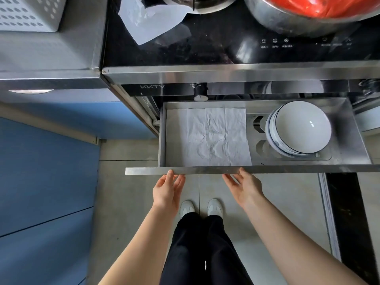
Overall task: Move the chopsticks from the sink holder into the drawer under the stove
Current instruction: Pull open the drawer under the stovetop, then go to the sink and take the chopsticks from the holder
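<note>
The steel drawer (226,170) under the stove stands pulled out. Inside it lies a white paper sheet (216,136) on the left and stacked white bowls (298,128) on the right. My left hand (167,192) and my right hand (244,188) are just below the drawer's front edge, fingers spread, thumbs touching the front rail. Both hands hold nothing. No chopsticks and no sink holder show in the head view.
The black stove top (205,50) carries a metal bowl with red plastic (308,11) and a crumpled white sheet (150,19). A knob (200,91) sits above the drawer. Blue cabinets (41,171) are at the left. My feet (201,208) stand on grey floor tiles.
</note>
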`<move>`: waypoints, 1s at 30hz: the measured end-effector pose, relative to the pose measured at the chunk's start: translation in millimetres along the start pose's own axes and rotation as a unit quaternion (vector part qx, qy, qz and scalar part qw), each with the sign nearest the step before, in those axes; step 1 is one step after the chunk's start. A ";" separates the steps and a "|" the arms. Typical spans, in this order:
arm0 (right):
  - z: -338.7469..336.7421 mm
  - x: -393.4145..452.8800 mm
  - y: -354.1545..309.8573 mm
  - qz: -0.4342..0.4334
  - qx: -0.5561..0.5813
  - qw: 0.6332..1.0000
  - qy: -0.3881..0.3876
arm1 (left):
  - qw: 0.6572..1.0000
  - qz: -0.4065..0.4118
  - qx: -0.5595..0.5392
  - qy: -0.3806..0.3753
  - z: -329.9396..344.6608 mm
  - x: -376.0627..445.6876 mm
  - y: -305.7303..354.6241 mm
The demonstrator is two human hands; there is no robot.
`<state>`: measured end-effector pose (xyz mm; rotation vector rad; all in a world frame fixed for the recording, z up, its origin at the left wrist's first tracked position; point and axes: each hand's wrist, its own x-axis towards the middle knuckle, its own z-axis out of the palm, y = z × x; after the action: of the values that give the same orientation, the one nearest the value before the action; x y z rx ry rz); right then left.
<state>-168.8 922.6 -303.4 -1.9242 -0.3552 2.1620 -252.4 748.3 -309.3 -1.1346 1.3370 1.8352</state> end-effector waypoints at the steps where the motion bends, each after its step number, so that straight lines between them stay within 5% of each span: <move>1: 1.0 -0.6 0.3 0.000 0.001 1.000 0.002 | 1.000 -0.003 0.003 0.002 -0.4 0.2 0.2; 13: 9.9 -13.8 -7.7 0.000 -0.048 0.999 0.024 | 0.997 -0.068 -0.023 0.022 6.0 -6.8 15.3; 19: 24.4 -49.2 -27.3 0.037 -0.206 0.978 0.016 | 0.990 -0.063 0.121 0.027 9.6 -34.5 43.1; 23: 42.2 -95.6 -30.1 0.049 -0.291 0.953 -0.067 | 0.969 0.013 0.247 -0.016 16.0 -68.0 70.6; 27: 55.3 -145.8 -24.9 -0.027 -0.423 0.893 -0.154 | 0.950 0.108 0.289 -0.042 19.1 -107.9 100.8; 30: 60.8 -175.1 -25.2 -0.199 -0.593 0.761 -0.171 | 0.931 0.161 0.326 -0.034 14.1 -136.1 112.0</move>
<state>-208.9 887.6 -124.0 -1.4782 -2.4123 2.0583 -288.0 728.7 -137.2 -0.5155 1.9739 1.4205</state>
